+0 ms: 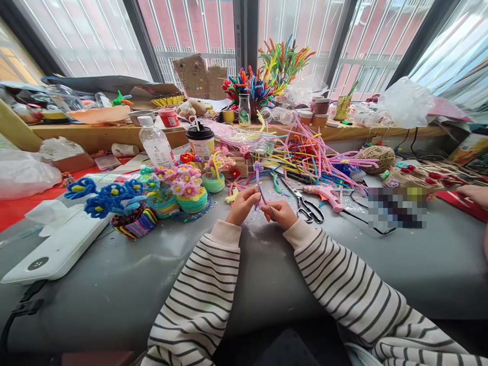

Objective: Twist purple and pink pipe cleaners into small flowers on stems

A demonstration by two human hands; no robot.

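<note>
My left hand point(244, 205) is closed in a pinch on the stem of a purple pipe-cleaner flower point(258, 166), which stands upright above the fingers. Close beside it, my right hand point(281, 213) is closed around a thin dark tool point(263, 197) whose tip points at the stem. The fingers hide most of that tool, so its kind is unclear. Large black-handled scissors point(308, 207) lie just right of my right hand, with a pink glue gun point(326, 197) beyond them. Pink pipe-cleaner flowers point(186, 180) in a pot stand left of my left hand.
Blue pipe-cleaner flowers point(114, 193) in a striped pot and a white power bank-like device point(64, 244) are at left. A lidded drink cup point(200, 140) and a water bottle point(154, 142) stand behind. Loose pipe cleaners point(316, 152) heap at the back. Another person's hand point(475, 194) is far right.
</note>
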